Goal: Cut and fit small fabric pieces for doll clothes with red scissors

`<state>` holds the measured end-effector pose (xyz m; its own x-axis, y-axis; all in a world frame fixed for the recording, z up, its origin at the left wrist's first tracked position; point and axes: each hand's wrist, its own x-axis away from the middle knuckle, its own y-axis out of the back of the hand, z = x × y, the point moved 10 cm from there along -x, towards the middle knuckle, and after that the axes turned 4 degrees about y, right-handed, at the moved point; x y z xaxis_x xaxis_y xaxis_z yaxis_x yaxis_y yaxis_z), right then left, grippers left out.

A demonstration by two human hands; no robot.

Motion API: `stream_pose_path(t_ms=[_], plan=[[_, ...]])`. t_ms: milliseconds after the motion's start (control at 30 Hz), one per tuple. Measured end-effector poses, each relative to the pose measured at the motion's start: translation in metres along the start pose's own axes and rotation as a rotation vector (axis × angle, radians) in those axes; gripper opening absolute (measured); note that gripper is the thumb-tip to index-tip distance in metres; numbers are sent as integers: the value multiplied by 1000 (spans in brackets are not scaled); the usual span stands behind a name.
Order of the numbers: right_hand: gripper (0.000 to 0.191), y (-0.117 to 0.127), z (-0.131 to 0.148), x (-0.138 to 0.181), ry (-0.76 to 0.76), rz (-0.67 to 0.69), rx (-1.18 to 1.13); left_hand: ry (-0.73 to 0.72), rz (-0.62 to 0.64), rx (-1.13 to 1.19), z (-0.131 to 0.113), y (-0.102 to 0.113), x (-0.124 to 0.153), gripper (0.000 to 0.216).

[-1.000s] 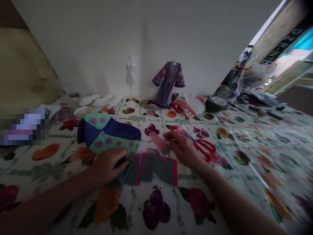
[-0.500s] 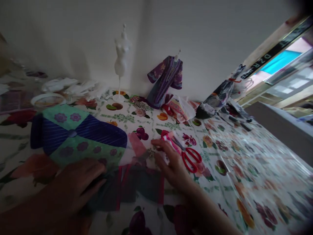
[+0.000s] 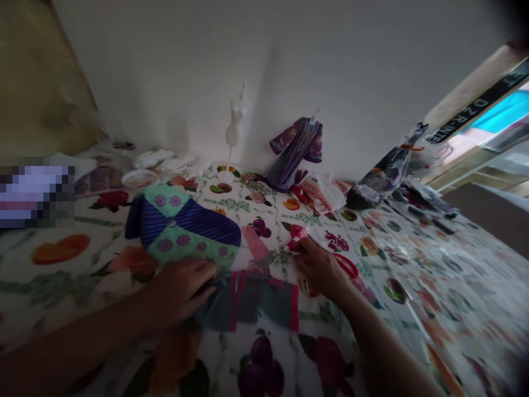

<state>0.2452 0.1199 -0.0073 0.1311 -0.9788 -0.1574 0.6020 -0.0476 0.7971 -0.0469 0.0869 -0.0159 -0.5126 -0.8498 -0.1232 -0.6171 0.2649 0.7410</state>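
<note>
Lying flat: grey pink-edged fabric [image 3: 266,302] on floral tablecloth [image 3: 221,364].
Left hand [image 3: 182,286]: at fabric's left end; grip cannot be told.
Right hand [image 3: 317,264]: fingers curled at pink-white piece [image 3: 297,234]; grasp uncertain.
Beyond fabric: blue-green cloth item [image 3: 198,220].

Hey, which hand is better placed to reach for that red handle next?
Probably the right hand: it sits right beside the red handle, though its fingers are at the pink-and-white piece. The left hand is farther away, at the dark fabric.
</note>
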Motion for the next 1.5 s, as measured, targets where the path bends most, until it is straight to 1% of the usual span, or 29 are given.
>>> stream_pose_path(t_ms=[67, 100, 200, 267, 333, 467, 533, 567, 633, 700, 767, 833, 967, 1067, 1167, 1233, 1333, 1400, 1500], plan=[[7, 9, -6, -4, -25, -28, -102, -56, 87, -114, -4, -6, -1, 13], [10, 14, -8, -6, -33, -42, -163, -75, 109, -156, -5, -7, -1, 13], [23, 34, -11, -9, -53, -124, -351, -110, 136, -193, -8, -7, -3, 12], [27, 47, -12, -8, -69, -207, -470, -110, 137, -179, -10, -5, -4, 15], [29, 60, -12, -5, -79, -290, -593, -83, 69, -140, -12, 3, -6, 18], [29, 83, -8, 3, -75, -417, -817, -20, -171, -122, -18, 29, -5, 16], [28, 91, -5, 6, -75, -439, -908, -1, -226, -130, -22, 34, -4, 13], [27, 92, -3, 7, -76, -438, -951, 3, -235, -123, -25, 34, -4, 13], [27, 89, 4, 9, -79, -410, -1032, -12, -218, -88, -34, 32, -4, 13], [28, 80, 12, 9, -82, -362, -1106, -38, -165, -45, -45, 27, -6, 15], [27, 69, 21, 9, -86, -308, -1163, -56, -81, -18, -57, 21, -9, 18], [25, 58, 29, 9, -90, -258, -1200, -53, 29, 10, -69, 14, -15, 18], [25, 39, 40, 9, -87, -188, -1233, 4, 238, 141, -89, -4, -35, 21], [28, 24, 45, 8, -91, -148, -1260, 47, 325, 328, -106, -22, -52, 30], [30, 10, 49, 9, -104, -102, -1306, 70, 360, 621, -120, -40, -68, 32], [30, 4, 51, 9, -113, -69, -1336, 122, 348, 779, -118, -49, -77, 31], [31, 1, 48, 8, -135, -36, -1379, 197, 318, 867, -104, -52, -87, 32], [31, 3, 42, 7, -157, -45, -1392, 225, 304, 868, -93, -47, -91, 32], [31, 9, 27, 4, -201, -102, -1365, 246, 273, 839, -78, -32, -92, 29]])
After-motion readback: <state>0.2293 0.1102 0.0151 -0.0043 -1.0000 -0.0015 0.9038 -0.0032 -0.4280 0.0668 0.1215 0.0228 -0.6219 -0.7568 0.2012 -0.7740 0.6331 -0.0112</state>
